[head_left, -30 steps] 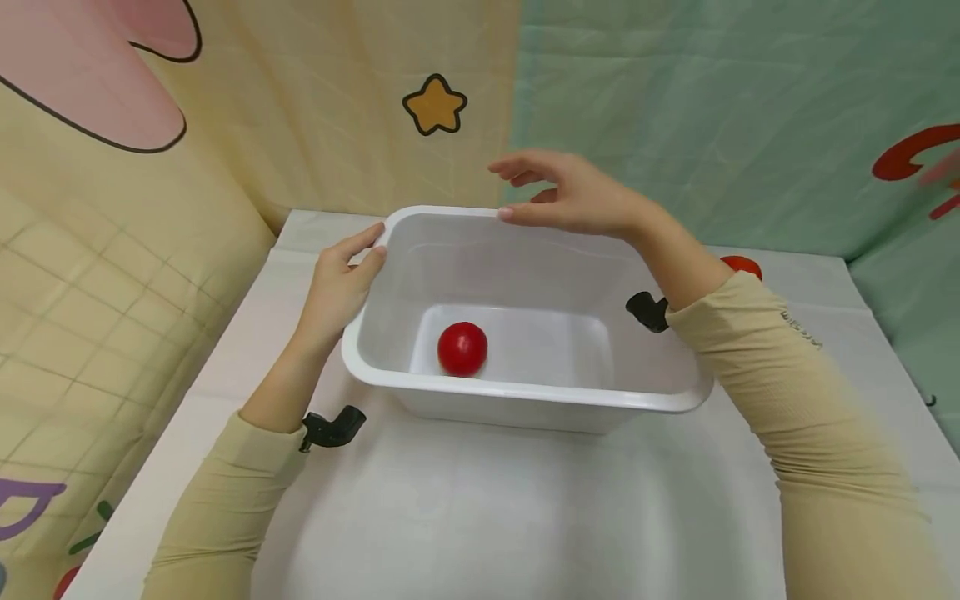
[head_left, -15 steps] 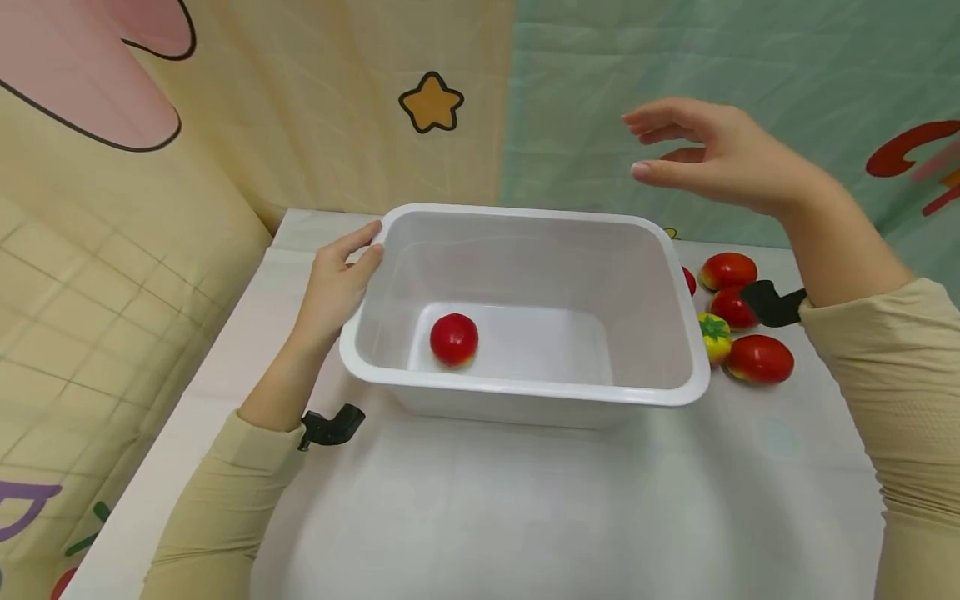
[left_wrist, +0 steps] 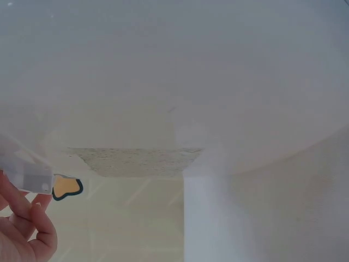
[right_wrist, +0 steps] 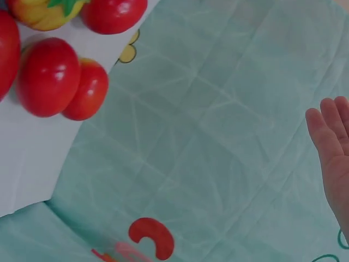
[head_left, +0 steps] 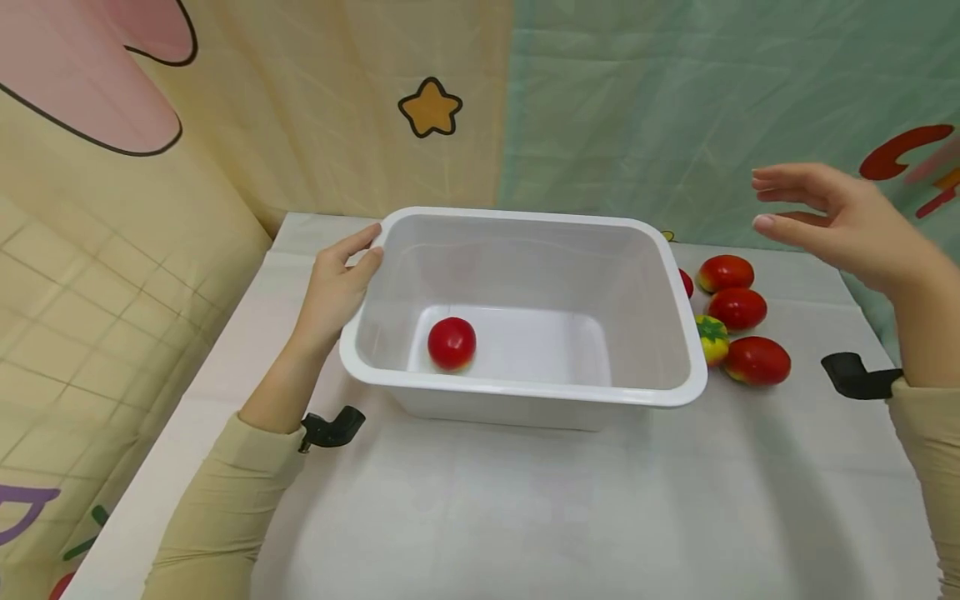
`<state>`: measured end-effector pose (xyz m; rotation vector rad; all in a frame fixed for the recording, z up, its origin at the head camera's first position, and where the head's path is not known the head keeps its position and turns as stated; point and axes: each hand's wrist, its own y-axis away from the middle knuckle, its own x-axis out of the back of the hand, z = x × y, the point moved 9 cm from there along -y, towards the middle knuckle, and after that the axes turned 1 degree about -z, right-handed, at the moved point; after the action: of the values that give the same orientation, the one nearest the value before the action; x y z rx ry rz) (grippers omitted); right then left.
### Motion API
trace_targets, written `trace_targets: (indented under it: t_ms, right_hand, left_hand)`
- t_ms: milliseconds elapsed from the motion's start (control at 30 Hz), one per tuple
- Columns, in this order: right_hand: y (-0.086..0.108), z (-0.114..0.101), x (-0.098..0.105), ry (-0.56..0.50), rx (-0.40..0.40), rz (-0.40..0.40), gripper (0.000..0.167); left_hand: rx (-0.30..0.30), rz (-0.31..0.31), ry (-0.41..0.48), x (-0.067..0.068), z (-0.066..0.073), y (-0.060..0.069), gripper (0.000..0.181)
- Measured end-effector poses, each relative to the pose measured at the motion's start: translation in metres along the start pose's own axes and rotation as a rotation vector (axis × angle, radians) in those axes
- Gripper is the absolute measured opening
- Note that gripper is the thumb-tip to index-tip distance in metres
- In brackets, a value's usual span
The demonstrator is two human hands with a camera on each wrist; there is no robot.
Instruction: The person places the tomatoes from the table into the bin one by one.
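Observation:
A white plastic bin (head_left: 517, 388) stands on the table with one red round fruit (head_left: 452, 343) inside, left of its middle. My left hand (head_left: 339, 279) grips the bin's rim at the back left corner; in the left wrist view the same hand (left_wrist: 24, 229) pinches the edge. To the right of the bin, my right hand (head_left: 847, 218) is in the air with relaxed fingers and holds nothing. Below and left of it lie several red fruits (head_left: 757, 361) and a yellow one with a green top (head_left: 712, 339), which the bin's rim partly hides.
White cloth covers the table (head_left: 480, 500). Behind it hangs a yellow and green curtain (head_left: 637, 108) with printed shapes. Another red fruit (head_left: 686, 283) shows only partly past the bin's right side.
My right hand has moved from the bin's back rim to the right, past the fruits, uncovering them. The fruit in the bin has shifted slightly left. My left hand stays on the rim.

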<state>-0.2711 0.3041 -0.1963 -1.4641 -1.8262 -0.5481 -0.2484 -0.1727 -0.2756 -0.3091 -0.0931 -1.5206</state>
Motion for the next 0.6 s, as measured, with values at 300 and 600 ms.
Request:
trace_targets:
  t_ms: [300,600]
  right_hand:
    - [0.042,0.068,0.000,0.091,-0.135,0.065,0.061]
    - [0.072,0.120,-0.019,0.034,-0.200,0.065,0.063]
  left_hand:
    - [0.005,0.001,0.012,-0.001,-0.001,0.000,0.045]
    - [0.010,-0.006,0.014,0.000,-0.003,0.000,0.046]
